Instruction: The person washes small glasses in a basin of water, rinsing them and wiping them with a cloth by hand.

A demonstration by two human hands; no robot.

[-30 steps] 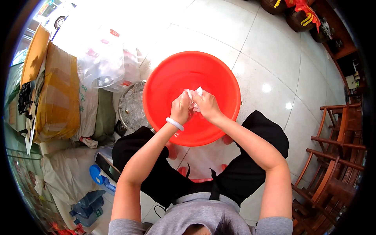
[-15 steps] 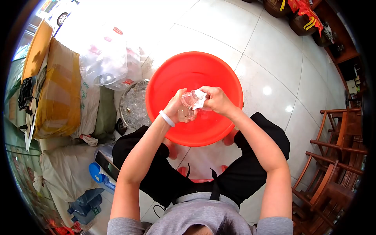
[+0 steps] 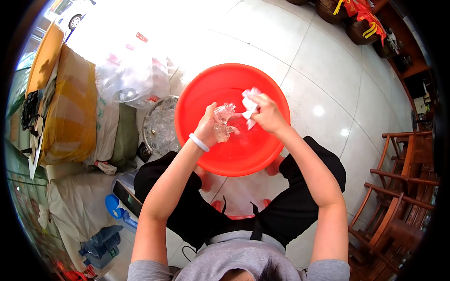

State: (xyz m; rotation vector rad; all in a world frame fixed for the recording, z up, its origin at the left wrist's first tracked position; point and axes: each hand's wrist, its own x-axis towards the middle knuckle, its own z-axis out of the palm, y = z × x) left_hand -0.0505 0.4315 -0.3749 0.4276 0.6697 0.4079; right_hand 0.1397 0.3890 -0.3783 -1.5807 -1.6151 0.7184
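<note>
Over the large red basin (image 3: 234, 161), my left hand (image 3: 208, 126) holds small clear glassware (image 3: 224, 112), which looks like two pieces, one above the other. A white bracelet is on that wrist. My right hand (image 3: 268, 114) grips a crumpled white cloth (image 3: 250, 104), a little to the right of the glass and apart from it. Left of the basin, a round metal bowl (image 3: 144, 122) holds several clear glass pieces (image 3: 164, 126).
Plastic bags (image 3: 124, 77) and a taped cardboard box (image 3: 70, 107) stand at the left, with a phone (image 3: 127, 197) and blue plastic bottles (image 3: 101, 248) lower down. Wooden chairs (image 3: 398, 178) are at the right, dark jars (image 3: 361, 32) at the upper right.
My hands were together around the cloth, then the glassware came into view. My right hand has since drawn the cloth away to the right and up, while my left hand keeps the glass.
</note>
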